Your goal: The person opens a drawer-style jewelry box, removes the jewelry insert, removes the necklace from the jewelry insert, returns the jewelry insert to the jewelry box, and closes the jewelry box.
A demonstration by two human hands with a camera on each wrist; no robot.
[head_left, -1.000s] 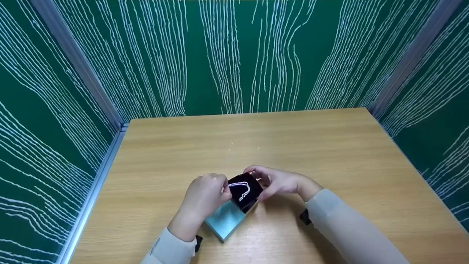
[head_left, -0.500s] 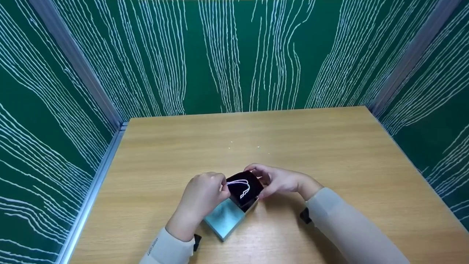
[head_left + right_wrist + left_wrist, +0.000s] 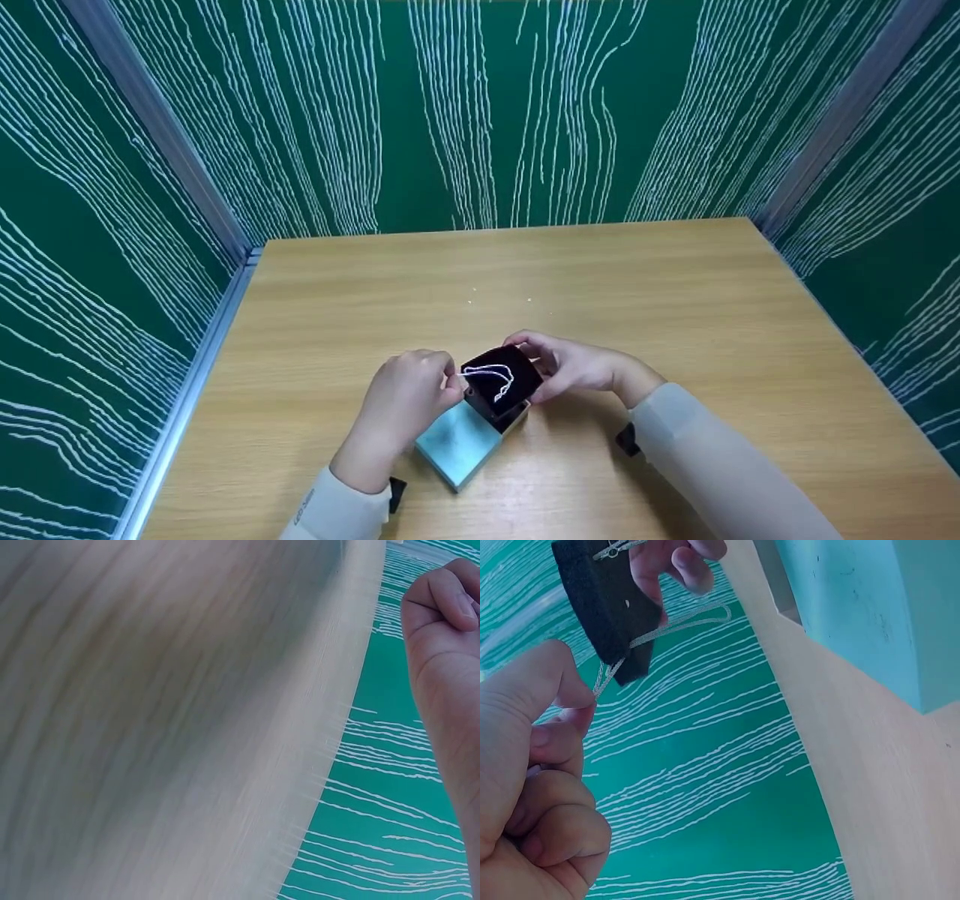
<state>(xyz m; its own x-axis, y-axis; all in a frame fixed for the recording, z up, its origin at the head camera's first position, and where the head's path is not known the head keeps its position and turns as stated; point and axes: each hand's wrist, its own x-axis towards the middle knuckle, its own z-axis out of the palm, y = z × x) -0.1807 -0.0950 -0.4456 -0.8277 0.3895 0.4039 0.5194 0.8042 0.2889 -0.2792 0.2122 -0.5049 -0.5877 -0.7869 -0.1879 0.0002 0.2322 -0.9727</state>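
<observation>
A silver chain [image 3: 491, 369] loops across the face of a black foam pad [image 3: 486, 390]. My left hand [image 3: 409, 390] pinches the chain between thumb and forefinger at the pad's left edge, other fingers curled in. In the left wrist view the chain [image 3: 679, 626] runs over the pad [image 3: 604, 604] and hangs in a loop beside it. My right hand [image 3: 574, 367] grips the pad from the right, thumb at the near side, fingers at the far side. Below the pad stands a teal box [image 3: 459, 442], its dark interior partly showing. The right wrist view shows my right hand [image 3: 450, 652] at its edge.
The box stands on a wooden table [image 3: 637, 285]. Several tiny pale specks lie beyond the hands. Green walls [image 3: 502, 112] with white wavy lines enclose the back and sides, with a metal rail [image 3: 187, 390] along the left edge.
My left hand has drawn slightly left, and more of the chain shows between it and the pad. The pad has risen and tilted a little in my right hand. The box stays put.
</observation>
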